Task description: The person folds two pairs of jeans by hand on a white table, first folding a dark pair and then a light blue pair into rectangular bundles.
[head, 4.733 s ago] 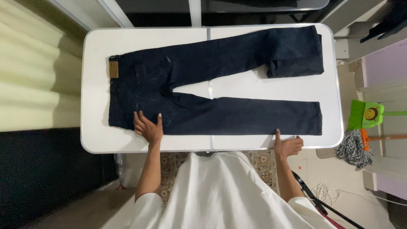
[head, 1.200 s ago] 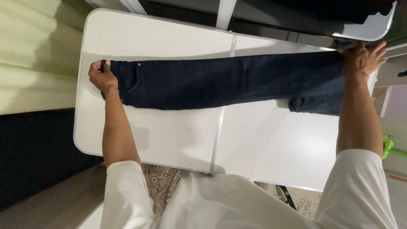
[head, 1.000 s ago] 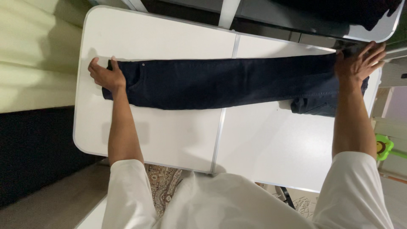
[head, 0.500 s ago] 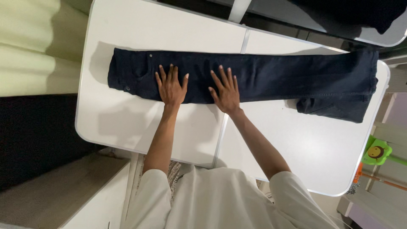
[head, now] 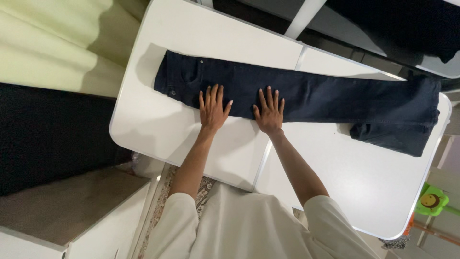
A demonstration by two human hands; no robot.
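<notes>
Jeans [head: 306, 96], dark navy and folded lengthwise so one leg sits on top of the other, are stretched out flat across the far half of a white folding table [head: 335, 168]. Waistband end is over on the left, you can just make out a small button and a pocket there, and the hems run off toward the right corner of the table, where the lower leg's cuff pokes out a bit below the top one. Both hands are pressed palm-down on the denim, near the thigh part, side by side with a small gap between them. Left hand [head: 212, 109] has the fingers spread wide and flat, not gripping anything, heel of the palm right at the near edge of the fabric. Right hand [head: 269, 112] is the same deal, fingers fanned out and lying flat on the cloth, holding nothing. The person's wearing white sleeves [head: 330, 225]. Off past the left side of the table there's a pale green curtain [head: 52, 43], and a green plastic toy-looking thing [head: 432, 200] sits on the floor by the right edge.
</notes>
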